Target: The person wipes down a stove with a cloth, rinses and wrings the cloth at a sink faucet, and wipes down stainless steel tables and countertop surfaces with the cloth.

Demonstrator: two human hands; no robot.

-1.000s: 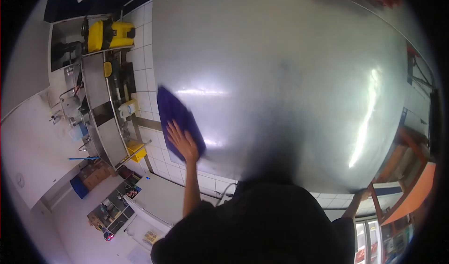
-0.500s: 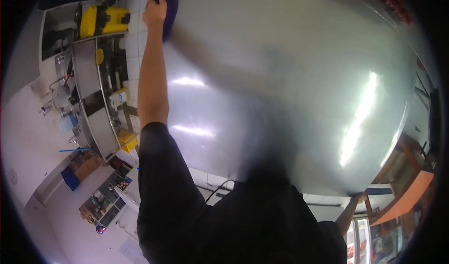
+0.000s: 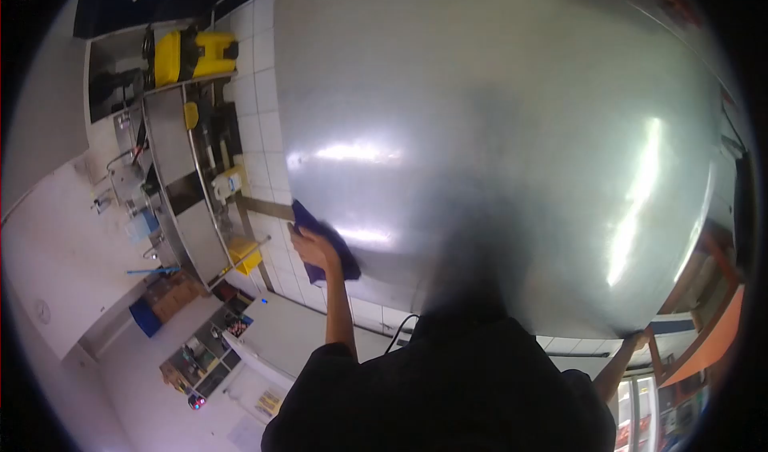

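Observation:
A broad stainless steel table (image 3: pixel 512 60) fills the middle of the view, with bright reflections and my dark shadow on it. My left hand (image 3: pixel 317 250) grips a purple cloth (image 3: pixel 345 254) at the table's left edge, close to my body. Part of the cloth lies against the steel and part hangs out past the edge. At the near right corner of the table is my right hand (image 3: pixel 636 340), small in view and beside an orange-brown wooden chair or frame (image 3: pixel 704 332). Its fingers are too small to make out.
To the left, a steel sink bench (image 3: pixel 210 248) holds taps above and a white jug (image 3: pixel 228 182) below. A yellow bucket (image 3: pixel 245 254) and a yellow-black machine (image 3: pixel 192 56) stand there too. White tiled floor (image 3: pixel 258 132) runs alongside. A glass-door fridge (image 3: pixel 638 408) is at lower right.
My left hand has drawn the purple cloth from the far left edge of the table back towards my body, bending the arm. The right hand stays at the near right corner.

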